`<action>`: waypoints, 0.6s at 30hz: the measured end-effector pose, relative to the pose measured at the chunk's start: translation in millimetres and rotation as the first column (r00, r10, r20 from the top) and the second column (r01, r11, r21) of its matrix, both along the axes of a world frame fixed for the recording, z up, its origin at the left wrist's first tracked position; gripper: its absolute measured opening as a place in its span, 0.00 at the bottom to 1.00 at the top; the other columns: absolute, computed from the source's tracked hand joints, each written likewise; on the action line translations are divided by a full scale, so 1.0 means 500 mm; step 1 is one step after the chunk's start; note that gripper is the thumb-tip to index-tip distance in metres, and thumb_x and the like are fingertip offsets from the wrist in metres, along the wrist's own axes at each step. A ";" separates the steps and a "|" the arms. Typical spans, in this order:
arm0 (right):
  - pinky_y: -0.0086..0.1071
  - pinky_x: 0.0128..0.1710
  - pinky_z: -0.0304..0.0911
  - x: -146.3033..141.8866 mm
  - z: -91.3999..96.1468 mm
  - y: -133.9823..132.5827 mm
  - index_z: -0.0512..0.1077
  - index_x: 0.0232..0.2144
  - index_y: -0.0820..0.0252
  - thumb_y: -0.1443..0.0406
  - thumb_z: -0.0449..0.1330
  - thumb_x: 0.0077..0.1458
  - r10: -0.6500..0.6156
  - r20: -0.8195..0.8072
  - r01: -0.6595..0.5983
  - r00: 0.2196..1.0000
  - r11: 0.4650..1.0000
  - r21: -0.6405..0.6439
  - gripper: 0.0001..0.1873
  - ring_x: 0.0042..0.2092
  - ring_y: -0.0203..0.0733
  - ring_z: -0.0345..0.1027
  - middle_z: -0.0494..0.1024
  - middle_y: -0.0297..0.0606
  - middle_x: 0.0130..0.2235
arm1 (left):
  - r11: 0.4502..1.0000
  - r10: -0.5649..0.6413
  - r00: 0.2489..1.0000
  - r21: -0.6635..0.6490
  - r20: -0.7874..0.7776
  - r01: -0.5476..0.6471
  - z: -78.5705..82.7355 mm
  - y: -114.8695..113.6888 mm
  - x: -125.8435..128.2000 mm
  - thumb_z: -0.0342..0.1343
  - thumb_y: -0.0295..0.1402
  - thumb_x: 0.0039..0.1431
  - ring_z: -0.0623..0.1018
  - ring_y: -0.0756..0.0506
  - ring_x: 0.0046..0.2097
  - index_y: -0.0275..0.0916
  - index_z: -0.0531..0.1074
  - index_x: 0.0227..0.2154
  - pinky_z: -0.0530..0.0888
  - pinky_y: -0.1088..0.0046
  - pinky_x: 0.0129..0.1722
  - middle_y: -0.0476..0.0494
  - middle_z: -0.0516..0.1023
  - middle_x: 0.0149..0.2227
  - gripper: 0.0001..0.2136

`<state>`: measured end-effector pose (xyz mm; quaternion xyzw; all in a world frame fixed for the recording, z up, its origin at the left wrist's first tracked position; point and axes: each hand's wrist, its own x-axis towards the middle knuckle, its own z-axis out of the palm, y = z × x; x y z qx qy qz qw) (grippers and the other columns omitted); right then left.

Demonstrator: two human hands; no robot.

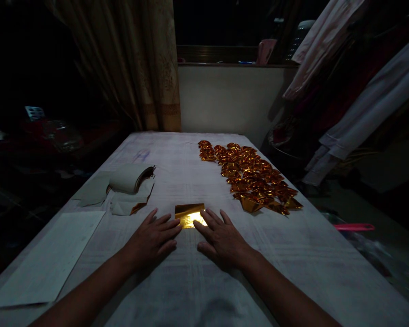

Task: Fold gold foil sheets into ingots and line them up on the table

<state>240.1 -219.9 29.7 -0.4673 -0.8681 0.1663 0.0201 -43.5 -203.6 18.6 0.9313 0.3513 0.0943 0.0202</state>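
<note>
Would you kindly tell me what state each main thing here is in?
Gold foil: lying flat
Left hand: open, palm down, fingertips at foil's left edge
Right hand: open, palm down, fingers over foil's right edge
Gold pieces: folded, clustered
Pale paper stack: partly curled
White sheet: flat
Cloth: spread
Curtain: hanging in folds
Clothes: hanging

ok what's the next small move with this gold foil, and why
Perhaps fold the gold foil sheet: the left hand and right hand rest at its opposite sides, and the gold pieces on the right look folded from similar foil.
</note>
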 end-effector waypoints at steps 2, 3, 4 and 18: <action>0.62 0.69 0.31 -0.001 0.000 0.000 0.53 0.70 0.49 0.46 0.50 0.67 -0.003 -0.001 0.003 1.000 1.000 0.007 0.35 0.73 0.55 0.36 0.47 0.50 0.72 | 1.000 0.010 1.000 -0.005 0.028 -0.009 0.012 0.006 0.011 0.51 0.41 0.69 0.72 0.37 0.63 0.49 0.73 0.56 0.51 0.43 0.67 0.45 0.77 0.58 0.16; 0.62 0.69 0.31 -0.002 0.000 0.000 0.53 0.70 0.49 0.46 0.50 0.67 -0.006 -0.001 0.006 1.000 1.000 0.011 0.35 0.73 0.55 0.36 0.48 0.50 0.72 | 1.000 0.021 0.999 -0.010 0.048 -0.020 0.019 0.009 0.022 0.51 0.40 0.69 0.72 0.37 0.62 0.49 0.75 0.53 0.51 0.42 0.67 0.45 0.78 0.57 0.14; 0.62 0.69 0.32 -0.003 0.000 -0.001 0.54 0.70 0.49 0.46 0.50 0.67 -0.009 0.000 0.009 1.000 1.000 0.014 0.34 0.73 0.55 0.36 0.48 0.50 0.72 | 0.999 0.038 0.997 -0.014 0.071 -0.037 0.025 0.012 0.035 0.50 0.39 0.70 0.73 0.37 0.62 0.48 0.77 0.49 0.52 0.43 0.67 0.45 0.79 0.56 0.13; 0.62 0.70 0.34 -0.028 0.002 -0.001 0.58 0.68 0.59 0.49 0.50 0.69 -0.003 -0.034 0.008 0.999 0.991 0.136 0.32 0.73 0.53 0.42 0.52 0.48 0.71 | 0.953 0.288 0.957 -0.093 -0.031 -0.290 -0.028 0.033 0.093 0.43 0.40 0.71 0.58 0.37 0.71 0.40 0.58 0.68 0.50 0.45 0.68 0.39 0.60 0.70 0.25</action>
